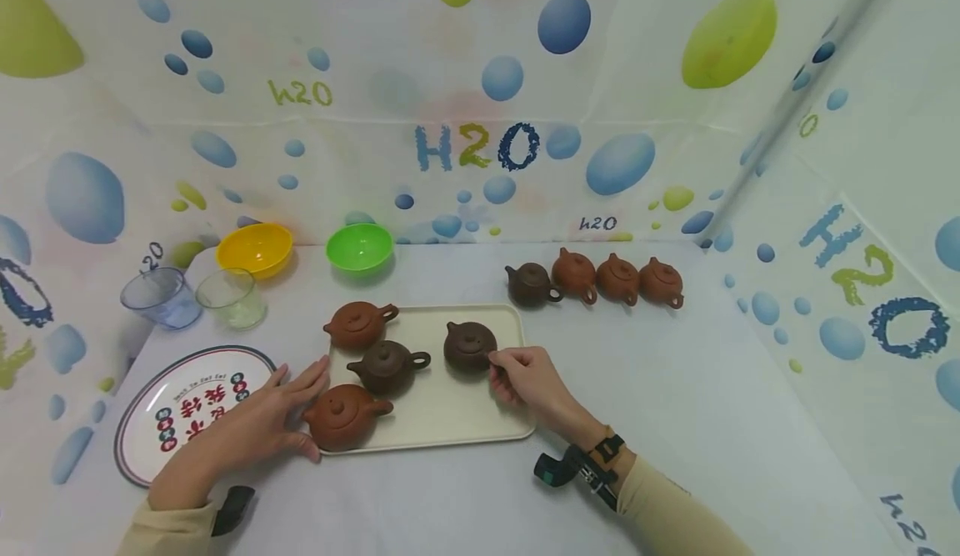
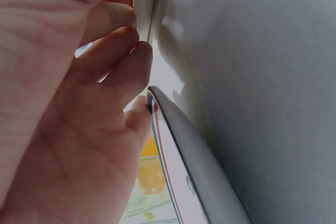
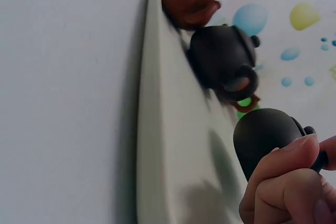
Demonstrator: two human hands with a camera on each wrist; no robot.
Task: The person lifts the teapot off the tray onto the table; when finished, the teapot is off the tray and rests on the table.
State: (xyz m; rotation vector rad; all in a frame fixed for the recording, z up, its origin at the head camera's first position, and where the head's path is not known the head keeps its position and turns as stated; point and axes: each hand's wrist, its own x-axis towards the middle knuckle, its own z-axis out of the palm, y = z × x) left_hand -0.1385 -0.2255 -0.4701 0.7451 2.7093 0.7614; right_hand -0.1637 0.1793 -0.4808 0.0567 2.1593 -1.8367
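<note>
Dark-brown teapot (image 1: 469, 345): on the cream tray (image 1: 450, 423), right part, handle pinched.
Right hand (image 1: 527, 378): thumb and curled fingers (image 3: 286, 163) nipped on that handle.
Left hand (image 1: 258, 423): flat, fingers straight, laid against the tray's left edge, holding nothing.
Neighbours on tray: three teapots (image 1: 387, 365) at left.
Beyond tray: four teapots (image 1: 596, 279) in a row; printed plate (image 1: 150, 448) beside left hand.
</note>
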